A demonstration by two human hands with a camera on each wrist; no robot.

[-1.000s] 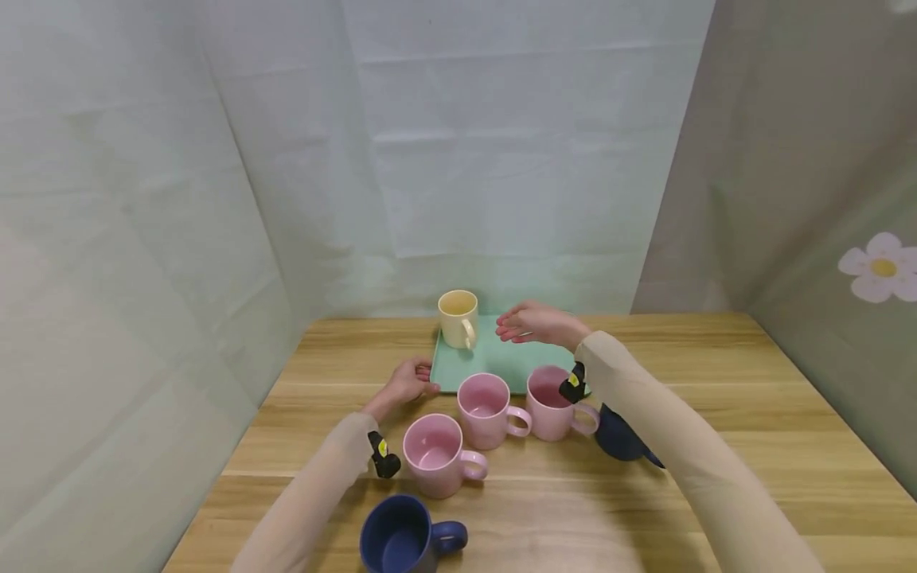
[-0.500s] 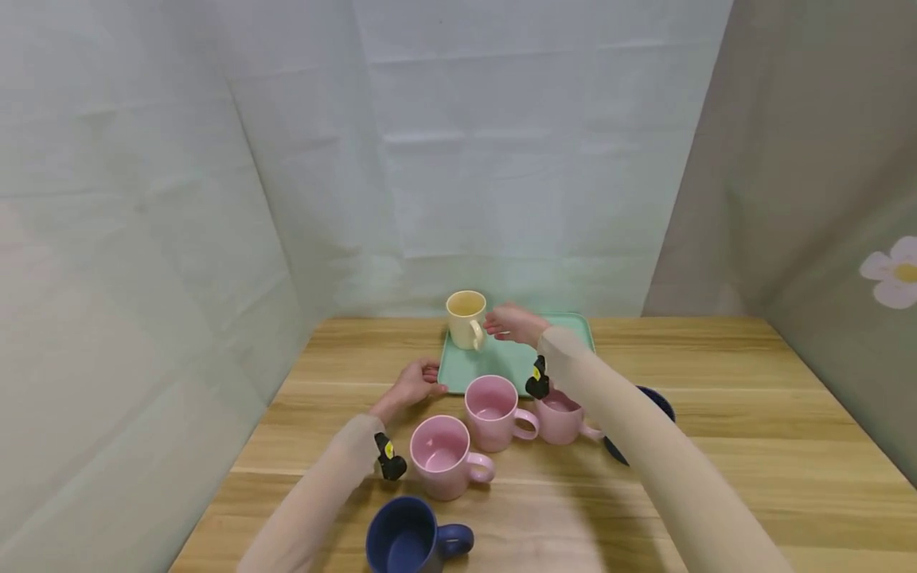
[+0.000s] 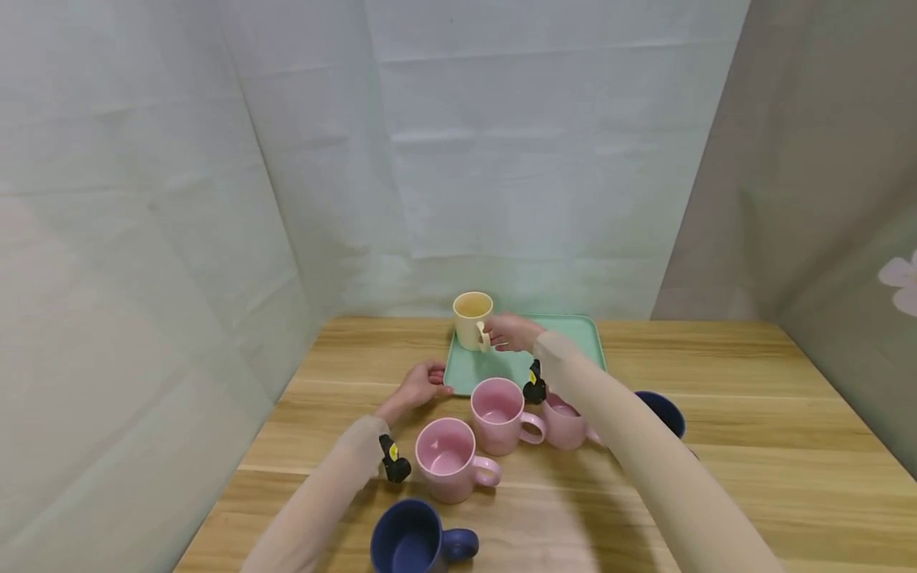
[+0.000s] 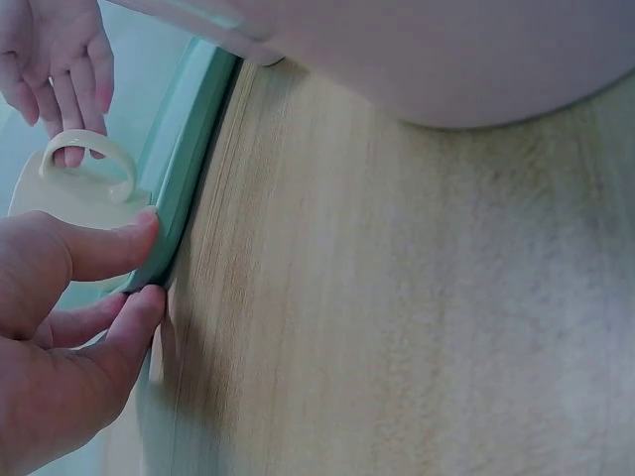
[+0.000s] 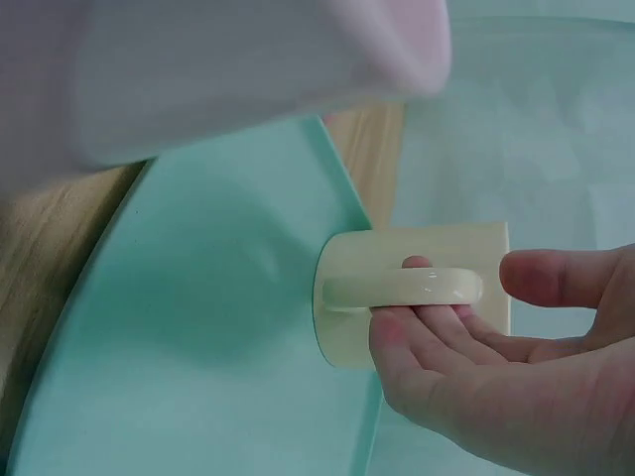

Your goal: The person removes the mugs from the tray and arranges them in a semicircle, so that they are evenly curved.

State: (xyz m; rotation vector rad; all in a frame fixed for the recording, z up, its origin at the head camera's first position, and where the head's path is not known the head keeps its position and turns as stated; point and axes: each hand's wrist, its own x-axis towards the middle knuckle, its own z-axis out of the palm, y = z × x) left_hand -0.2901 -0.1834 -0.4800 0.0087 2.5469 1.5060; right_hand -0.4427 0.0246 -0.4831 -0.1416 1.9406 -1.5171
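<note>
A pale yellow mug (image 3: 469, 328) stands upright on the left side of a mint green tray (image 3: 573, 330). My right hand (image 3: 512, 331) is at its handle. In the right wrist view, slightly bent fingers pass into the loop of the handle (image 5: 402, 288), and the thumb stands apart near the rim. My left hand (image 3: 419, 385) pinches the tray's near left corner; in the left wrist view the thumb lies on the rim and the fingertips touch its outer side. Two pink mugs, one (image 3: 497, 412) by the tray's front edge and another (image 3: 446, 459) nearer, stand between my arms.
A third pink mug (image 3: 563, 423) is partly covered by my right sleeve. Behind that forearm is a dark blue mug (image 3: 662, 411), also partly hidden. Another blue mug (image 3: 408, 541) stands at the near edge of view. Pale cloth (image 3: 530, 175) hangs behind the wooden table (image 3: 723, 374).
My right hand has moved left from above the tray to the yellow mug's handle, and its fingers have entered the loop. The left hand stays at the tray corner. The view has shifted slightly.
</note>
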